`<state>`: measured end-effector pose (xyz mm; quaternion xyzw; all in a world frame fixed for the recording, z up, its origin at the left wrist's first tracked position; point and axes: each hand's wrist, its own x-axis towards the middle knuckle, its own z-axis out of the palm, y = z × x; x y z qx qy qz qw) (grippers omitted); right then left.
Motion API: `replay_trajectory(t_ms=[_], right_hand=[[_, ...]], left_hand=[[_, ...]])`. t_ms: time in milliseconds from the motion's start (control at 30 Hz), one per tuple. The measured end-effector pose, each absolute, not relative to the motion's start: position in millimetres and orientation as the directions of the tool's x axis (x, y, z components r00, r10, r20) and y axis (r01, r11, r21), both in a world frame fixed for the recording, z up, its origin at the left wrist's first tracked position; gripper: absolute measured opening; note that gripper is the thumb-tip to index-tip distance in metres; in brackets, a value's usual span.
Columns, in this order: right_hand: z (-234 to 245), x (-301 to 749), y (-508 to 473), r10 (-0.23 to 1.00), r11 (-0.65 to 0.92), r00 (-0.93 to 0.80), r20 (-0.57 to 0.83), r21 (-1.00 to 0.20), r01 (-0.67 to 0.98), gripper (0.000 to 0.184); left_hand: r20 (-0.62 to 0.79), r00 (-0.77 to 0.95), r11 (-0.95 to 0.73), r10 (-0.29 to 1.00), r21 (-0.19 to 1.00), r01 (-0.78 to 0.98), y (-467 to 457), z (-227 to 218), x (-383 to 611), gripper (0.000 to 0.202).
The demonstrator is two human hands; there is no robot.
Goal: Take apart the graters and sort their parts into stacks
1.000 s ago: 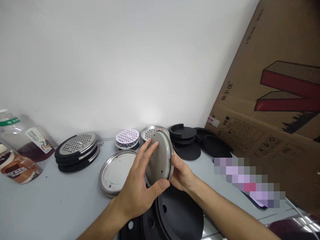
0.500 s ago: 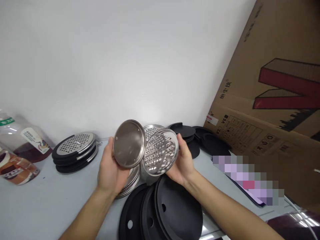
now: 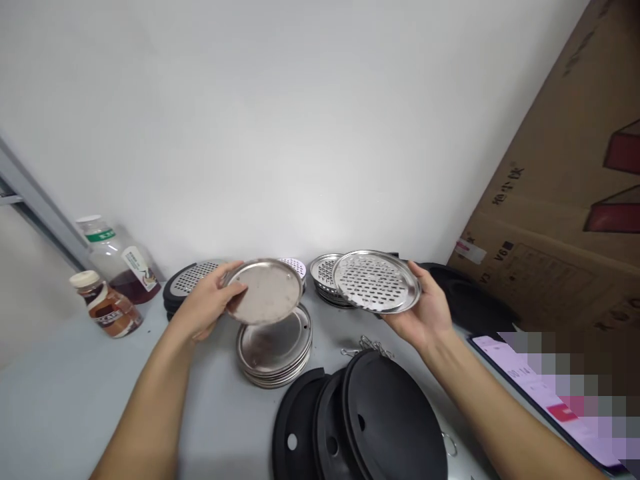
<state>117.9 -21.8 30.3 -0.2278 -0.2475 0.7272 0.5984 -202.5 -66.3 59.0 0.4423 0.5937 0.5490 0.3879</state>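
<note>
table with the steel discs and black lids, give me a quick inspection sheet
surface: pale grey table
job's things: plain steel disc and perforated steel disc in hand; on the table, stack of steel discs, stack of perforated steel discs, black-rimmed perforated discs, black lids
clutter: small brown bottle, large jar, wire clips, partly pixelated tablet
grippers: left hand grips the plain steel disc; right hand grips the perforated steel disc
cables: nothing seen
surroundings: white wall, cardboard carton leaning at right
</note>
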Motion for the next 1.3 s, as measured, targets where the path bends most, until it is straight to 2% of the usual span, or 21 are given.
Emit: replay_trajectory(t_ms=[100, 200, 333, 467, 567, 667, 767, 867, 1000, 1100, 1200, 1300], right_hand=[[32, 122, -19, 0.991, -0.119, -0.135, -0.025, -0.641, -0.758, 0.031], [33, 123, -19, 0.989, -0.119, -0.148, -0.011, -0.661, -0.741, 0.032], [32, 120, -22, 0.984, -0.154, -0.176, -0.033, -0.658, -0.737, 0.032], [32, 116, -25, 0.979, -0.178, -0.203, -0.035, -0.643, -0.745, 0.032], [31, 116, -26, 0.975, -0.179, -0.220, -0.015, -0.636, -0.751, 0.030], [31, 116, -26, 0.976, -0.180, -0.218, -0.014, -0.618, -0.765, 0.030], [31, 114, -27, 0.974, -0.185, -0.228, -0.008, -0.611, -0.770, 0.033], [31, 109, -30, 0.968, -0.201, -0.253, -0.008, -0.630, -0.751, 0.036], [32, 102, -39, 0.959, -0.215, -0.283, -0.003, -0.659, -0.721, 0.040], [34, 97, -47, 0.958, -0.218, -0.288, -0.016, -0.691, -0.689, 0.044], [33, 91, -52, 0.958, -0.226, -0.283, -0.048, -0.732, -0.643, 0.045], [26, 81, -57, 0.969, -0.200, -0.238, -0.061, -0.759, -0.619, 0.043]], left_hand=[[-0.048, -0.173, 0.096, 0.984, 0.954, 0.284, -70, 55, -209, 0.051], [-0.016, -0.145, 0.082, 0.989, 0.884, 0.460, -71, 49, -203, 0.043], [0.111, -0.097, 0.006, 0.989, 0.627, 0.779, -72, 46, -196, 0.032], [0.287, -0.081, -0.041, 0.955, 0.396, 0.917, -74, 43, -182, 0.044], [0.380, 0.128, -0.262, 0.916, 0.325, 0.909, -80, 37, -158, 0.049], [0.238, 0.388, -0.446, 0.890, 0.286, 0.848, -88, 27, -131, 0.055], [0.119, 0.472, -0.487, 0.873, 0.249, 0.837, -93, 19, -116, 0.055], [0.199, 0.440, -0.480, 0.876, 0.264, 0.836, -95, 19, -112, 0.053], [0.526, 0.282, -0.500, 0.802, 0.334, 0.799, -98, 26, -106, 0.047], [0.679, 0.173, -0.516, 0.713, 0.342, 0.785, -102, 28, -100, 0.041], [0.724, 0.119, -0.493, 0.680, 0.331, 0.805, -104, 29, -97, 0.047], [0.672, 0.200, -0.527, 0.713, 0.325, 0.785, -106, 28, -92, 0.057]])
